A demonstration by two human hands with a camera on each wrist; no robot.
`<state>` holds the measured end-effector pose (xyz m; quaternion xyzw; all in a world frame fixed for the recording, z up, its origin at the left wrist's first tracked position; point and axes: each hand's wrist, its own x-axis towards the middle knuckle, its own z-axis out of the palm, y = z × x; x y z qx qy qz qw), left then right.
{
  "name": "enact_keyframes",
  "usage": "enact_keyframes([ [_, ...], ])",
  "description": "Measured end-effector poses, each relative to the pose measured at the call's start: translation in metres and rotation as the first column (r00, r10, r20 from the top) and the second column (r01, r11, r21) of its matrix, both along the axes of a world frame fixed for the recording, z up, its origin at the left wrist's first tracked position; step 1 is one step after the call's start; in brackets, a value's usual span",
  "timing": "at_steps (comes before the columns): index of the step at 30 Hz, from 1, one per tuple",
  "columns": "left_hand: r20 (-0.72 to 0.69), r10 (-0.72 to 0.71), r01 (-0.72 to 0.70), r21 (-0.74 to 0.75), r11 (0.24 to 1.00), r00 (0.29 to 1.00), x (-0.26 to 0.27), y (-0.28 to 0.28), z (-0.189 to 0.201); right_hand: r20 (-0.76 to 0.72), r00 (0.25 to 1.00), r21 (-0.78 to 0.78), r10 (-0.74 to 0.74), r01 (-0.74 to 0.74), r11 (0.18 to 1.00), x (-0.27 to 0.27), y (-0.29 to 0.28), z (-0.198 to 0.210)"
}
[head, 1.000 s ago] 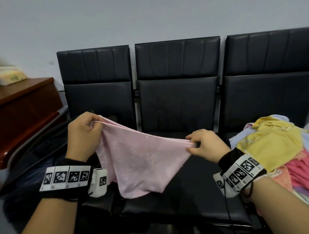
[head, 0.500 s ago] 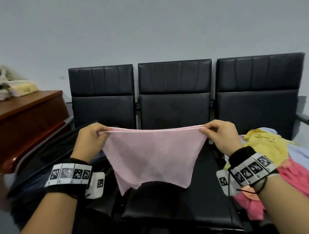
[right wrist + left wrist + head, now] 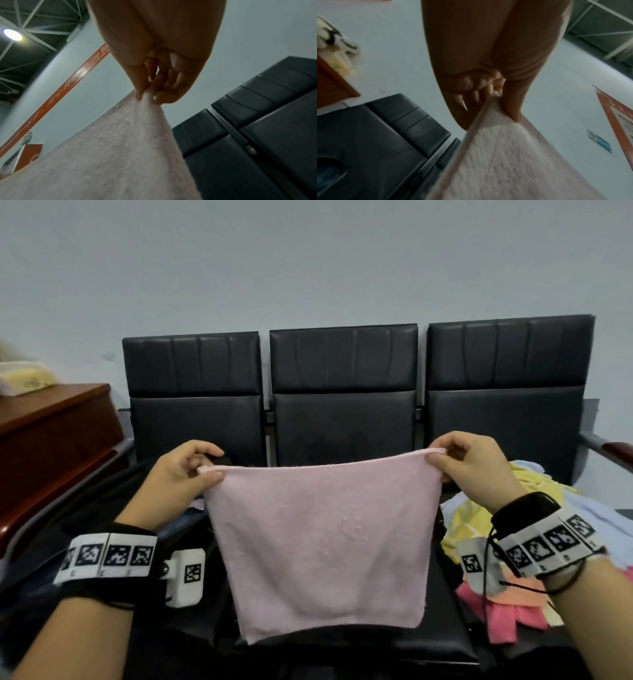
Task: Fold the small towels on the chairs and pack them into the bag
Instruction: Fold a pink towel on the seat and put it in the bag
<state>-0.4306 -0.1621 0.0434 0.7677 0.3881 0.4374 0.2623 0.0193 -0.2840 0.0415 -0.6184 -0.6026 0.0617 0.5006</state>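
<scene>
Head view showed, at far left, a brown wooden cabinet (image 3: pixel 51 433) w/ a yellowish pack (image 3: pixel 25 376) on top, just beside the left chair's armrest. On the left seat lay a dark bag (image 3: pixel 85 508); its opening could not be told from here. The left hand (image 3: pixel 181 474) was raised above the bag's right part, wrist bent back, thumb on the near side, and it pinched the top left corner of the pink towel (image 3: pixel 322 542). In left wrist view the thumb and curled fingers (image 3: pixel 471 89) closed on that corner, towel edge running down and away.

The towel hung flat and spread betw. both hands, in front of the middle chair (image 3: pixel 342 405). Its top edge was nearly straight and a bit higher at the right. Its bottom edge hung free, near the front of the middle seat; if it touched, I cannot tell. The side edges slanted inward toward the bottom. Open room stayed above the towel, in front of the backrests.

The right hand (image 3: pixel 476 470) grasped the top right corner, thumb near, fingers behind; right wrist view showed thumb and fingertips (image 3: pixel 161 97) squeezing the cloth to a point. Below and right of this hand, a pile of towels (image 3: pixel 507 604), yellow, pale blue, pink, orange, lay on the right chair (image 3: pixel 507 412), approx. to its front edge.
</scene>
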Motion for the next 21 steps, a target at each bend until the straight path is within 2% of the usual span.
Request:
enact_keyframes([
  [4,-0.069,0.039,-0.048,-0.135,0.99,0.997,0.015,0.033,-0.052,-0.06,0.998,-0.144,0.006,-0.014,0.99,0.003,0.033,-0.041],
  [7,-0.101,0.069,-0.086,-0.17,0.982,0.992,0.032,0.053,-0.08,-0.136,0.991,-0.195,-0.019,-0.008,0.981,0.004,0.058,-0.067],
  [10,-0.008,0.161,-0.161,-0.097,0.982,0.987,0.047,0.076,-0.07,-0.159,0.986,-0.138,-0.048,0.026,0.99,0.012,0.088,-0.058],
  [14,0.094,0.239,-0.247,0.08,0.966,0.966,0.061,0.099,-0.046,-0.141,0.987,0.021,-0.077,0.081,0.996,0.018,0.115,-0.035],
  [17,0.117,0.241,-0.253,0.1,0.962,0.964,0.064,0.101,-0.045,-0.173,0.981,0.074,-0.084,0.098,0.992,0.016,0.113,-0.038],
  [21,0.07,0.186,-0.19,0.069,0.979,0.98,0.057,0.094,-0.062,-0.24,0.968,0.003,-0.069,0.072,0.997,0.014,0.096,-0.063],
])
